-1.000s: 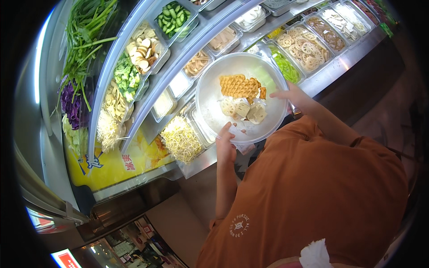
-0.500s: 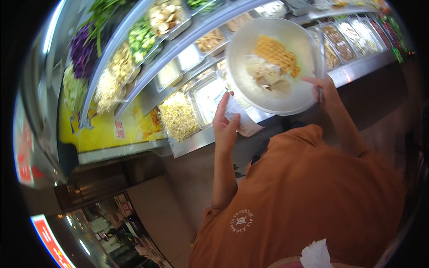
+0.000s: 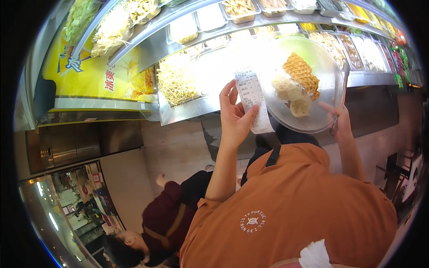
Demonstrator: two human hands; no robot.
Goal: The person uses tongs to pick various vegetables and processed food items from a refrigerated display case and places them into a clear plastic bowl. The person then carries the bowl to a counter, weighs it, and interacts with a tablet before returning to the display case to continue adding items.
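My left hand (image 3: 234,118) pinches a long white printed receipt (image 3: 254,98) between thumb and fingers, just left of the bowl. A round, pale bowl (image 3: 328,58) is gripped at its right rim by my right hand (image 3: 342,118), with one finger reaching over the inside. Along that rim runs a slim metal utensil, apparently tongs (image 3: 344,80), held in the same hand. Inside the bowl lie a golden, lattice-patterned piece of food (image 3: 301,73) and several whitish slices (image 3: 288,89); their exact kind is hard to tell.
A lit display counter with trays of food spans the far side, including bean sprouts (image 3: 176,80) and enoki mushrooms (image 3: 114,33). Its metal front edge (image 3: 187,109) lies just beyond my hands. A person in a dark red top (image 3: 163,214) is at lower left.
The bowl and both hands have shifted right and lower in view, and the receipt now faces up more fully. A person has come into view at lower left.
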